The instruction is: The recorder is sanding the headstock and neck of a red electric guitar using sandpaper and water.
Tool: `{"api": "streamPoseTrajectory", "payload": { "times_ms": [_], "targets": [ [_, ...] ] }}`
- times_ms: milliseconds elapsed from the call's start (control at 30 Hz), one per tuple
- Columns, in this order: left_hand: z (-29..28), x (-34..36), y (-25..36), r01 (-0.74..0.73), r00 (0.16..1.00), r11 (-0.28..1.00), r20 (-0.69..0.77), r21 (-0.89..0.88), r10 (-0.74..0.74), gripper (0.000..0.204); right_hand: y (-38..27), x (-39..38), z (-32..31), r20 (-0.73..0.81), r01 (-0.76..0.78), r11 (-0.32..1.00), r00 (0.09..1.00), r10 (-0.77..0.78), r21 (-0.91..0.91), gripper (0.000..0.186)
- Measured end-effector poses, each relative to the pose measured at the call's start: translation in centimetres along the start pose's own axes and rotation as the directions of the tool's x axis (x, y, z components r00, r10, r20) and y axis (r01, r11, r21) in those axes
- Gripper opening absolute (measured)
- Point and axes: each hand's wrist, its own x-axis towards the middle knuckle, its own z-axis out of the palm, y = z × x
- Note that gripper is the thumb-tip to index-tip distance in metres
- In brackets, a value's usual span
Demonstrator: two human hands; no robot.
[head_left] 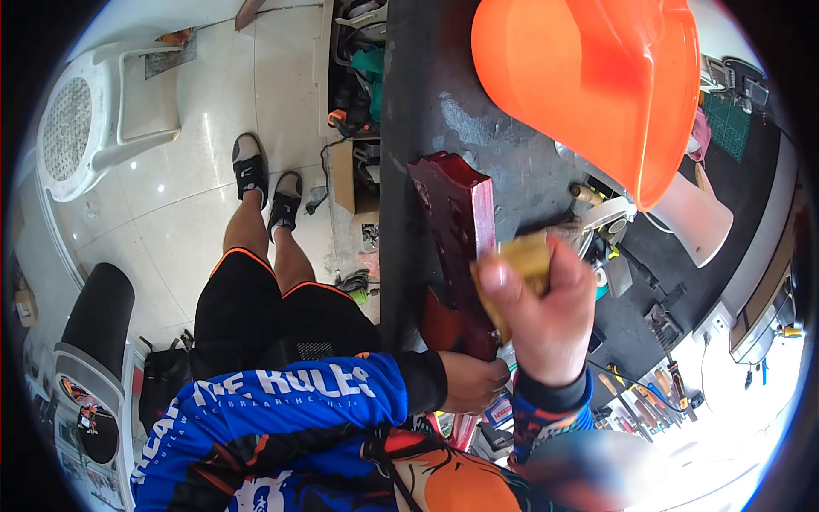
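Observation:
A glossy dark red wooden piece (452, 222), shaped like a guitar neck and headstock, lies along the dark workbench (444, 94) in the head view. My left hand (473, 380) is closed around its lower part, near my body. My right hand (550, 320) grips a yellow pad or folded sheet (520, 256) against the right side of the red piece, thumb on top and fingers curled. The pad hides part of the piece. A reddish-brown object (435, 316) shows partly just left of the piece's lower section.
An orange hard plastic shell (580, 60) occupies the upper bench. Tools (648, 401), cables and a green cutting mat (729, 128) are on the right. Left are a white plastic chair (68, 132), a black cylindrical object (98, 316) and shelves of gear (354, 171) under the bench edge.

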Motion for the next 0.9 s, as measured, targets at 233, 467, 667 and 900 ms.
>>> {"api": "streamPoseTrajectory", "payload": {
  "times_ms": [233, 467, 667, 900],
  "targets": [
    [0.2, 0.2, 0.3, 0.040, 0.999, 0.999, -0.014, -0.012, -0.040, 0.020, -0.1, 1.3, 0.0, 0.003, 0.080, 0.996, 0.997, -0.080, -0.029, 0.033],
    [0.1, 0.0, 0.1, -0.007, 1.000, 1.000, 0.028, -0.024, 0.008, 0.020, 0.1, 0.5, 0.2, 0.017, 0.056, 0.998, 0.998, -0.056, -0.036, 0.032],
    [0.1, 0.0, 0.2, -0.016, 0.998, 0.999, 0.063, -0.029, 0.018, 0.022, -0.3, 1.2, 0.0, 0.013, 0.024, 0.999, 1.000, -0.023, -0.040, 0.033],
    [0.1, -0.2, 0.4, 0.051, 0.999, 0.998, -0.015, -0.040, -0.052, 0.021, -0.3, 1.1, 0.2, 0.042, 0.020, 0.998, 0.999, -0.023, 0.056, 0.034]
  ]
}}
